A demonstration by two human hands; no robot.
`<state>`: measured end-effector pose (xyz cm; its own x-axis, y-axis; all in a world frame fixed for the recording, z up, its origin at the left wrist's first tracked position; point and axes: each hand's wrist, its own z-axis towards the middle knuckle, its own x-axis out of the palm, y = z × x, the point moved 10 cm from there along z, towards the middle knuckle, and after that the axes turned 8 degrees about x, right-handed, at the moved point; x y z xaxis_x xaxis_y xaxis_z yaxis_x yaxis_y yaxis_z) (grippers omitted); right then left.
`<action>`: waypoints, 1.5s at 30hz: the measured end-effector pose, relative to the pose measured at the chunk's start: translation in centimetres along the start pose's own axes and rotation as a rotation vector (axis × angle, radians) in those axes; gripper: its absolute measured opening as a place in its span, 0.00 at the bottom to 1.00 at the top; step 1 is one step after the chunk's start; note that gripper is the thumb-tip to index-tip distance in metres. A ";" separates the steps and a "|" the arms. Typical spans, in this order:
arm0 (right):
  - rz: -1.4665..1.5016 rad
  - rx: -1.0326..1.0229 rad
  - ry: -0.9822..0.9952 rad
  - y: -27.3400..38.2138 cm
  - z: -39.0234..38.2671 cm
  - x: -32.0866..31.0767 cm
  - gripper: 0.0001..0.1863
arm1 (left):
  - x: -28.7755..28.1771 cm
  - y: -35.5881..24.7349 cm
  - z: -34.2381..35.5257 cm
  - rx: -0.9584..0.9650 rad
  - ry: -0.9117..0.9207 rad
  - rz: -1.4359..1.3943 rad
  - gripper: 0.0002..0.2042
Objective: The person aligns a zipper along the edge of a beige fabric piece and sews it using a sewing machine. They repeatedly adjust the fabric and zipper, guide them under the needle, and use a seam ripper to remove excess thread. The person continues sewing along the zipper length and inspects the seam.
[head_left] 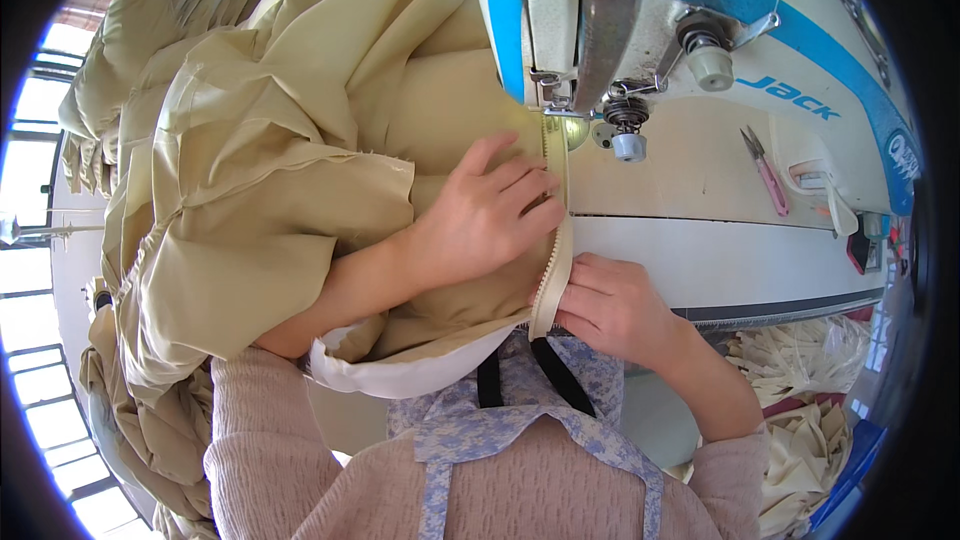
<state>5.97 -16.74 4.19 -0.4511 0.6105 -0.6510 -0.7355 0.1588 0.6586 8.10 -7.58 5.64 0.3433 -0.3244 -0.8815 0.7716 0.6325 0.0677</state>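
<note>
A cream zipper tape (557, 270) with a row of teeth runs along the edge of a large khaki garment (440, 90), its far end at the sewing machine's needle area (560, 110). My left hand (488, 208) rests palm down on the cloth, fingers apart and bent, fingertips at the zipper just in front of the needle area. Nearer to me, my right hand (615, 308) pinches the zipper tape from its right side; its fingertips are partly hidden. The garment drapes over my left forearm. A white band (420, 372) edges the cloth close to my lap.
The white and blue machine head (780, 50) overhangs the work. Pink-handled thread snips (766, 172) lie on the machine bed at the right. Khaki cloth pieces (810, 450) are piled at lower right, beside clear plastic (810, 355). More khaki garments (140, 70) are heaped at left.
</note>
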 end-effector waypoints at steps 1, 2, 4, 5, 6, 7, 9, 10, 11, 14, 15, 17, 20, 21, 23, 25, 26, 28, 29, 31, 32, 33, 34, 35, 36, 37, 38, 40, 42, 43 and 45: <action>0.001 0.020 0.002 -0.4 0.4 -0.1 0.11 | 0.1 0.5 0.1 0.012 -0.011 0.001 0.10; 0.002 0.040 0.005 -0.8 0.7 -0.2 0.11 | 0.3 1.0 0.1 0.025 -0.023 0.002 0.11; -0.001 0.065 -0.018 -1.6 1.5 -0.5 0.10 | 0.4 1.9 0.2 0.070 -0.053 0.014 0.11; -0.003 0.072 -0.046 -1.9 1.9 -0.7 0.10 | 0.5 2.4 0.2 0.084 -0.068 0.008 0.12; 0.002 0.076 -0.053 -2.2 2.3 -0.7 0.10 | 0.6 2.9 0.3 0.101 -0.082 0.001 0.12; -0.013 0.106 -0.056 -2.7 2.7 -0.7 0.10 | 0.8 3.4 0.4 0.118 -0.078 -0.009 0.12; -0.017 0.176 -0.022 -3.4 3.3 -0.6 0.12 | 0.9 4.3 0.6 0.140 -0.103 -0.036 0.12; -0.044 0.233 -0.052 -3.5 3.2 -1.1 0.14 | 1.0 4.6 0.8 0.135 -0.084 -0.064 0.12; -0.067 0.302 -0.091 -3.4 3.0 -1.8 0.16 | 0.6 4.5 0.8 0.139 -0.074 -0.084 0.12; -0.163 0.247 -0.240 0.2 2.2 -4.5 0.24 | -1.4 5.9 -0.3 -0.098 0.017 -0.282 0.10; -0.189 0.196 -0.306 1.8 2.0 -5.5 0.27 | -2.7 6.1 -1.1 -0.189 0.040 -0.329 0.09; -0.176 0.153 -0.120 3.7 2.9 -3.6 0.37 | -6.2 5.1 -3.8 -0.280 0.165 -0.265 0.08; -0.178 0.072 -0.023 5.2 4.9 -1.4 0.38 | -11.0 2.5 -7.8 -0.401 0.351 -0.179 0.08; -0.166 -0.020 -0.014 6.4 5.1 -0.5 0.34 | -12.2 1.5 -9.0 -0.495 0.347 -0.144 0.10; -0.166 -0.148 0.047 8.0 4.8 1.7 0.28 | -14.7 -2.6 -9.4 -0.498 0.246 -0.150 0.15; 0.016 -0.363 0.083 11.3 2.3 3.7 0.16 | -15.8 -8.6 -7.9 -0.324 0.204 -0.513 0.16; 0.036 -0.428 0.078 12.7 0.7 4.6 0.11 | -15.5 -10.6 -7.3 -0.302 0.235 -0.701 0.13; 0.012 -0.372 0.092 13.1 -1.9 6.5 0.09 | -15.7 -10.9 -5.4 -0.370 0.076 -0.870 0.09; 0.025 -0.348 0.078 13.0 -3.2 6.8 0.08 | -15.7 -10.6 -4.3 -0.373 -0.008 -0.845 0.10; -0.048 -0.254 0.109 11.7 -4.8 8.3 0.07 | -13.5 -9.6 -2.0 -0.256 -0.029 -0.453 0.16; -0.058 -0.211 0.077 11.1 -5.7 7.9 0.07 | -10.6 -8.4 -1.5 -0.283 0.055 -0.316 0.16; -0.004 -0.139 0.121 10.1 -6.5 7.9 0.07 | -7.4 -7.0 -1.6 -0.328 0.158 -0.204 0.17; 0.068 -0.065 0.122 9.3 -7.3 7.4 0.06 | -6.0 -6.4 -1.7 -0.250 0.160 -0.026 0.19; 0.122 0.018 0.144 8.4 -8.0 7.1 0.06 | -3.8 -5.8 -2.4 -0.201 0.264 0.151 0.22; 0.261 0.074 0.106 7.7 -8.4 6.3 0.07 | -2.6 -5.3 -3.9 -0.231 0.309 0.220 0.23; 0.288 0.109 0.072 7.3 -8.8 5.9 0.07 | -1.8 -4.6 -5.6 -0.272 0.387 0.293 0.24; 0.299 0.153 0.072 6.9 -9.0 6.0 0.07 | -0.3 -3.7 -7.7 -0.341 0.542 0.325 0.25; 0.277 0.195 0.055 6.5 -9.0 6.4 0.07 | -1.3 -3.8 -8.8 -0.314 0.444 0.374 0.26; 0.220 0.181 0.039 6.8 -9.0 7.0 0.07 | -1.9 -4.1 -9.0 -0.309 0.418 0.385 0.26; 0.231 0.218 0.042 6.5 -9.2 7.3 0.06 | -1.8 -4.0 -8.9 -0.324 0.450 0.381 0.26; 0.257 0.309 0.059 5.5 -9.9 7.9 0.06 | -2.1 -4.4 -7.8 -0.294 0.432 0.377 0.24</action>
<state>-6.65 -18.77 -1.03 -0.6348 0.6169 -0.4653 -0.4126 0.2385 0.8791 -0.15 -4.18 3.56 0.2684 0.2315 -0.9351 0.4403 0.8339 0.3328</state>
